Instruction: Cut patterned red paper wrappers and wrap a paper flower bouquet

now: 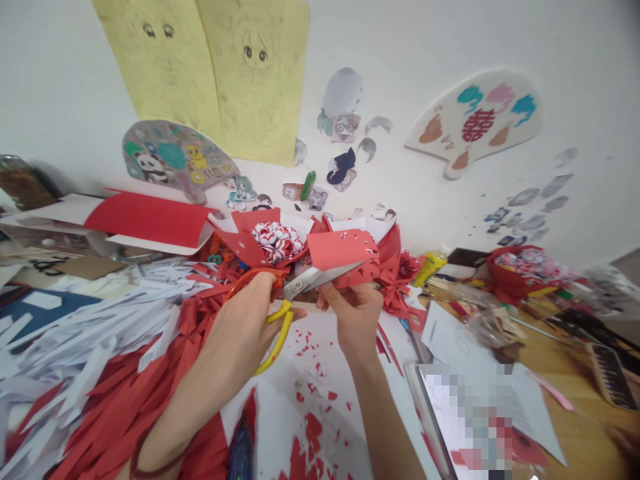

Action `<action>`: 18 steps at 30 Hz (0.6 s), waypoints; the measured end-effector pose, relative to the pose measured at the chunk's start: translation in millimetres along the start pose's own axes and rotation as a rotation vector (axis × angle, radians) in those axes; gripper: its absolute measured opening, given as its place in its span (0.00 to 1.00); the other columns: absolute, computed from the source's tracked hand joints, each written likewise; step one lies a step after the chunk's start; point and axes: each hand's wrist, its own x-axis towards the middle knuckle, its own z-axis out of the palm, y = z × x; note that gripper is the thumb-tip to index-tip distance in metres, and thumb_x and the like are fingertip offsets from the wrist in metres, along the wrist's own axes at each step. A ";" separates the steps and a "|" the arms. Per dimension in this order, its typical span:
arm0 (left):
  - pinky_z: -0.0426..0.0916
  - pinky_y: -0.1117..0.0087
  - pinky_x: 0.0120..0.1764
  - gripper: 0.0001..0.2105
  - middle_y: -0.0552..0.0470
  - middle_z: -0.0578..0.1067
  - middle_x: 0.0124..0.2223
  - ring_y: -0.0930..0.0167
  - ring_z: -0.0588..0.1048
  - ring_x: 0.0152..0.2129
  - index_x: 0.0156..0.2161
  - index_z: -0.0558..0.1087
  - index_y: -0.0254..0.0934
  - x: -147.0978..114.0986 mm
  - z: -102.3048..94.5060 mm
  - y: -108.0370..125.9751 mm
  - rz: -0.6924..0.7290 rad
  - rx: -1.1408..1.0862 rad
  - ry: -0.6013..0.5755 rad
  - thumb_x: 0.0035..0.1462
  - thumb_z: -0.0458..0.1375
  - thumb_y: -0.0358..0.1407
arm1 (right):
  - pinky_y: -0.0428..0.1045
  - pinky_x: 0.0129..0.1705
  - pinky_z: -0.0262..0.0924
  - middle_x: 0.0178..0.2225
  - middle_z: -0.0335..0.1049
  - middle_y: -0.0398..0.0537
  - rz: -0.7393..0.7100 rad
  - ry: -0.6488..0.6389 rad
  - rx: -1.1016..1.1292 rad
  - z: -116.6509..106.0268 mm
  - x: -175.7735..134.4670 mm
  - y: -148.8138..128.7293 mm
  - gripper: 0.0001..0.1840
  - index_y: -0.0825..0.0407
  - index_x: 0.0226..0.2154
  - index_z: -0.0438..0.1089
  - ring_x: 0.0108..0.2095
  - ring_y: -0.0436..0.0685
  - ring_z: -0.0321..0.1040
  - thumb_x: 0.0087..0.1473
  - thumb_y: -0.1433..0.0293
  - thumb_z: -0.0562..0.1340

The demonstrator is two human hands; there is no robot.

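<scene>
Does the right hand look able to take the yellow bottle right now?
Probably not: the right hand holds a red sheet and would likely need freeing before grasping the yellow bottle.

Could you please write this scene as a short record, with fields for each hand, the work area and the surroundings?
Left hand: holds scissors with red and yellow handles
Right hand: holds a red paper piece with cut-outs
Blades: overlap the piece in view; whether cutting, unclear
Below hands: red scraps on a white surface
Left side: white strips and red strips, heaped
Behind: red-and-white flowers in red wrapping
Wall: drawings on yellow paper
</scene>
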 end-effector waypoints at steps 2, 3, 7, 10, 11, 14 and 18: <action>0.58 0.67 0.30 0.09 0.55 0.65 0.32 0.66 0.69 0.28 0.35 0.55 0.42 -0.6 0.5 -1.7 0.015 0.030 0.008 0.59 0.52 0.41 | 0.46 0.21 0.62 0.16 0.70 0.39 0.007 -0.017 -0.014 -2.0 1.1 -0.9 0.09 0.53 0.22 0.72 0.17 0.49 0.65 0.50 0.69 0.68; 0.58 0.67 0.31 0.08 0.54 0.65 0.33 0.66 0.68 0.29 0.35 0.55 0.42 -0.8 0.6 -2.3 0.022 0.044 0.012 0.59 0.52 0.40 | 0.46 0.21 0.62 0.16 0.70 0.39 0.011 -0.027 -0.022 -3.0 1.7 -1.4 0.08 0.53 0.23 0.72 0.17 0.50 0.65 0.50 0.69 0.68; 0.58 0.67 0.31 0.07 0.53 0.67 0.34 0.65 0.69 0.29 0.35 0.56 0.42 -1.0 1.0 -3.9 0.049 0.071 0.022 0.57 0.53 0.37 | 0.46 0.22 0.62 0.16 0.71 0.39 0.015 -0.046 -0.045 -6.3 3.5 -3.9 0.08 0.53 0.23 0.72 0.17 0.49 0.65 0.50 0.70 0.68; 0.58 0.68 0.30 0.08 0.54 0.65 0.32 0.66 0.68 0.27 0.34 0.55 0.42 -1.2 1.8 -5.3 0.052 0.079 0.029 0.58 0.52 0.37 | 0.45 0.22 0.62 0.16 0.71 0.39 0.011 -0.056 -0.058 -7.4 3.9 -5.0 0.07 0.53 0.23 0.73 0.17 0.49 0.65 0.50 0.71 0.68; 0.58 0.69 0.30 0.08 0.55 0.65 0.32 0.67 0.68 0.27 0.34 0.55 0.42 -1.3 2.3 -6.0 0.052 0.079 0.032 0.58 0.52 0.37 | 0.45 0.22 0.62 0.16 0.71 0.39 0.011 -0.057 -0.061 -7.6 3.9 -5.2 0.07 0.53 0.23 0.73 0.17 0.49 0.65 0.50 0.71 0.68; 0.58 0.69 0.29 0.08 0.55 0.65 0.32 0.67 0.68 0.27 0.35 0.55 0.42 -1.7 3.2 -7.9 0.058 0.087 0.034 0.57 0.53 0.37 | 0.44 0.22 0.62 0.16 0.71 0.39 0.013 -0.063 -0.068 -7.9 4.0 -5.7 0.07 0.53 0.23 0.73 0.17 0.49 0.66 0.50 0.72 0.68; 0.58 0.69 0.29 0.09 0.56 0.65 0.31 0.67 0.69 0.27 0.35 0.55 0.42 -0.9 0.4 -6.1 0.047 0.114 0.035 0.58 0.53 0.39 | 0.44 0.23 0.63 0.17 0.71 0.39 0.016 -0.075 -0.094 -9.7 5.8 -7.0 0.06 0.53 0.24 0.73 0.18 0.49 0.66 0.49 0.72 0.68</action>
